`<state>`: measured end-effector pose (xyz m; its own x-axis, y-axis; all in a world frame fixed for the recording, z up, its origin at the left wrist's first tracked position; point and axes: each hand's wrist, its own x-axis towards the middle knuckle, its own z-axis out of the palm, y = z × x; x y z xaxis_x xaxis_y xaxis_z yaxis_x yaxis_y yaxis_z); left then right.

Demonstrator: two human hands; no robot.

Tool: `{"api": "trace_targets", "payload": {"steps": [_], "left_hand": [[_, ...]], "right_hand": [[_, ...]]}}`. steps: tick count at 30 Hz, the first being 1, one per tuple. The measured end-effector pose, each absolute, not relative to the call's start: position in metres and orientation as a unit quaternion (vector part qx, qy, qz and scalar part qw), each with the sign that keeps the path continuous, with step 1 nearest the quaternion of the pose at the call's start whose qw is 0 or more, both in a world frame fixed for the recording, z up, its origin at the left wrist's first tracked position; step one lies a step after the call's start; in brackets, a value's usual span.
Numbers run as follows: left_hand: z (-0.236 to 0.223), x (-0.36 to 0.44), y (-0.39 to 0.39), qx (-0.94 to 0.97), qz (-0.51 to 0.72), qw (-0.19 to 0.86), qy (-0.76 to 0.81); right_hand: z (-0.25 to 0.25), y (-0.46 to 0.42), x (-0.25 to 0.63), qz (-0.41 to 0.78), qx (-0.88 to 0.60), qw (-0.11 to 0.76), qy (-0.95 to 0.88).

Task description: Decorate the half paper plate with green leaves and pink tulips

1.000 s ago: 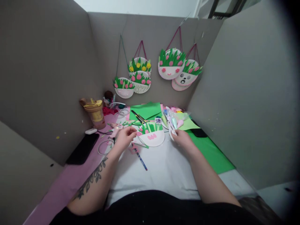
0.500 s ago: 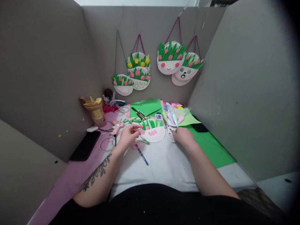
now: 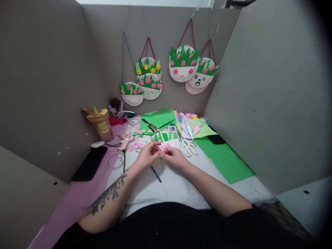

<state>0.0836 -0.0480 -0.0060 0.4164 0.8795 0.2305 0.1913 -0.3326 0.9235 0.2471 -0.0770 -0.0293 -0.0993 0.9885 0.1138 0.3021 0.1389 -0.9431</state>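
Observation:
My left hand (image 3: 148,155) and my right hand (image 3: 175,159) meet over the white cloth, fingertips pinched around a small pink paper piece (image 3: 161,153). Fingers cover most of that piece, so its shape is unclear. Just behind the hands lies a paper-plate basket (image 3: 174,143) with green paper grass and pink shapes on its white front, partly hidden by my fingers. White-handled scissors (image 3: 190,149) rest on the cloth to the right of it. A dark blue pencil (image 3: 156,174) lies in front of my left hand.
Pink glue gun (image 3: 126,141), its cord and pink scraps lie left. Behind are a utility knife (image 3: 150,125) and green paper (image 3: 158,117). Piping bags (image 3: 189,128) stand near green sheets (image 3: 225,159) at right. A cup (image 3: 101,122) and black phone (image 3: 90,164) sit left. Finished baskets (image 3: 183,65) hang behind.
My right hand has let go of the scissors, which now lie on the cloth, and moved left to the pink paper piece. My left hand has come slightly closer to me. The view has shifted slightly.

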Motion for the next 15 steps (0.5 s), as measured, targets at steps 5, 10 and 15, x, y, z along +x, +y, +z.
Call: {"api": "trace_targets", "payload": {"steps": [5,10,15], "left_hand": [[-0.0028,0.0798,-0.0453,0.698,0.412,0.416,0.412],[-0.0020,0.0826,-0.0491,0.741,0.335,0.403,0.420],[-0.0017,0.0833,-0.0513,0.723,0.339,0.418,0.433]], "right_hand": [[-0.0269,-0.0736,0.2552,0.465,-0.521,0.468,-0.541],[-0.0306,-0.0727,0.2539,0.457,-0.529,0.463,-0.545],[-0.0328,-0.0696,0.2548,0.469,-0.528,0.472,-0.527]]}}
